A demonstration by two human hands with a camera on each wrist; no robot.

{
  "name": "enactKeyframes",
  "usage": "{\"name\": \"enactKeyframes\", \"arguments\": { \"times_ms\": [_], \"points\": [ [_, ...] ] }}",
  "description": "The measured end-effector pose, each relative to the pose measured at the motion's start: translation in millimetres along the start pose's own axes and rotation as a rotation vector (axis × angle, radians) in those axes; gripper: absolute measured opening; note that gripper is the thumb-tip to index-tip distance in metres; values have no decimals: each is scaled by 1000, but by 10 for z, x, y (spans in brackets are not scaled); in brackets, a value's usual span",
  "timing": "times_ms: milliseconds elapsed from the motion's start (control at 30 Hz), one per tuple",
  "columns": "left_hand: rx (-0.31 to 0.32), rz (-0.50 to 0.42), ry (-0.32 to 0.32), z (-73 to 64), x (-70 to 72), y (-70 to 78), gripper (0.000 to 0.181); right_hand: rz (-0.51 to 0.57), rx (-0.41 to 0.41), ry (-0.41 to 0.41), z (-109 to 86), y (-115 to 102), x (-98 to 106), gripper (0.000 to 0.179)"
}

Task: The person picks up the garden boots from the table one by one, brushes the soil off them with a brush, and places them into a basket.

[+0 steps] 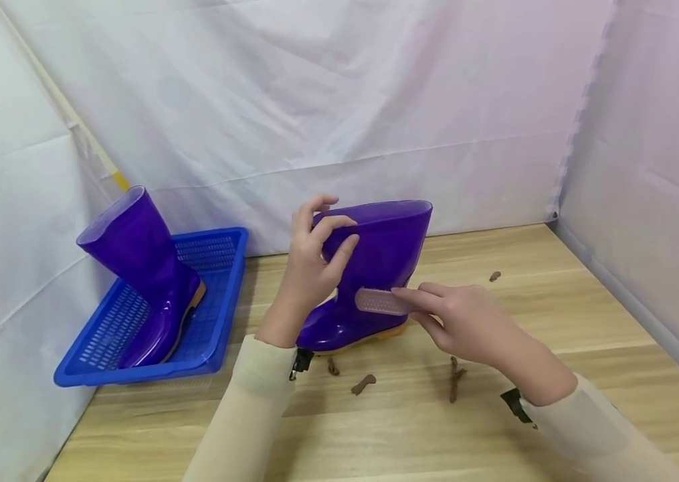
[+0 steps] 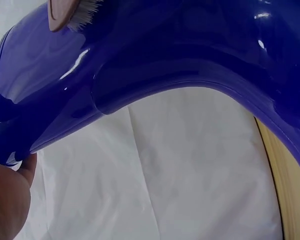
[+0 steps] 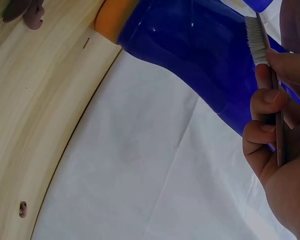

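Note:
A glossy purple rain boot (image 1: pixel 378 254) with a tan sole stands on the wooden table, its toe to the left. My left hand (image 1: pixel 306 268) grips the top of its shaft at the near-left rim. Between thumb and fingers, my right hand (image 1: pixel 465 318) holds a pinkish-brown brush (image 1: pixel 380 301) by its handle, the head at the boot's lower shaft. Pale bristles (image 3: pixel 256 42) show in the right wrist view. In the left wrist view the brush (image 2: pixel 62 14) faces the shaft, bristles at or very close to its surface.
A second purple boot (image 1: pixel 158 281) leans in a blue plastic basket (image 1: pixel 233 301) at the left. Several small brown pieces lie on the table (image 1: pixel 375 435), including one piece (image 1: pixel 364 384) before the boot and another (image 1: pixel 495 276) farther right. White cloth (image 1: pixel 327 80) hangs behind.

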State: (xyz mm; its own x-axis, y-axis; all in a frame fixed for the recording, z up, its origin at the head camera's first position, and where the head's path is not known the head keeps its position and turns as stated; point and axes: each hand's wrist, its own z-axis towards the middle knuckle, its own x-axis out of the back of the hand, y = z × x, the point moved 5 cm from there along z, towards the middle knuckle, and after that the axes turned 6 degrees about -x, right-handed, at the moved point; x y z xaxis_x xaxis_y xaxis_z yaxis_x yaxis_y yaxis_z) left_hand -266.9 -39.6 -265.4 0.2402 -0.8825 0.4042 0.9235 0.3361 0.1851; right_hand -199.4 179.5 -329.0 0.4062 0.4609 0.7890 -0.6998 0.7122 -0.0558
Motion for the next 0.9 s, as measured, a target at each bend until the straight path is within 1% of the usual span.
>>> {"name": "enactKeyframes", "arguments": {
  "times_ms": [100, 167, 233, 333, 367, 400, 433, 467, 500, 600, 667, 733, 800, 900],
  "points": [
    [-13, 16, 2, 15, 10, 0, 15, 9, 10, 27, -5, -7, 38, 43],
    [13, -7, -10, 12, 7, -13, 21, 19, 16, 43, -10, -11, 64, 44],
    [86, -65, -24, -9, 0, -43, 31, 26, 20, 52, -15, -13, 81, 46],
    [241, -169, -30, -78, -5, -101, 47, 30, 19, 52, -26, -17, 95, 46],
    [282, -195, -29, -101, -3, -116, 49, 32, 17, 49, -32, -17, 97, 46],
    [305, -207, -29, -117, -1, -126, 50, 33, 13, 45, -37, -17, 100, 46],
    [310, -206, -30, -125, 4, -129, 49, 34, 9, 41, -44, -15, 104, 46],
    [294, -192, -31, -121, 14, -123, 46, 35, 4, 36, -51, -12, 107, 46],
    [264, -167, -36, -108, 24, -113, 42, 32, -1, 33, -58, -9, 111, 45],
    [133, -78, -46, -39, 49, -63, 29, 30, -13, 19, -85, 0, 120, 45],
    [57, -34, -63, 21, 50, -18, 24, 25, -13, 8, -108, 1, 120, 44],
    [2, 1, -88, 81, 38, 22, 22, 19, -5, -3, -131, -4, 117, 43],
    [-38, 39, -121, 143, 17, 55, 19, 12, 8, -9, -151, -13, 112, 42],
    [-96, 124, -174, 234, -14, 103, 16, 7, 25, -11, -174, -26, 103, 42]
  ]
}}
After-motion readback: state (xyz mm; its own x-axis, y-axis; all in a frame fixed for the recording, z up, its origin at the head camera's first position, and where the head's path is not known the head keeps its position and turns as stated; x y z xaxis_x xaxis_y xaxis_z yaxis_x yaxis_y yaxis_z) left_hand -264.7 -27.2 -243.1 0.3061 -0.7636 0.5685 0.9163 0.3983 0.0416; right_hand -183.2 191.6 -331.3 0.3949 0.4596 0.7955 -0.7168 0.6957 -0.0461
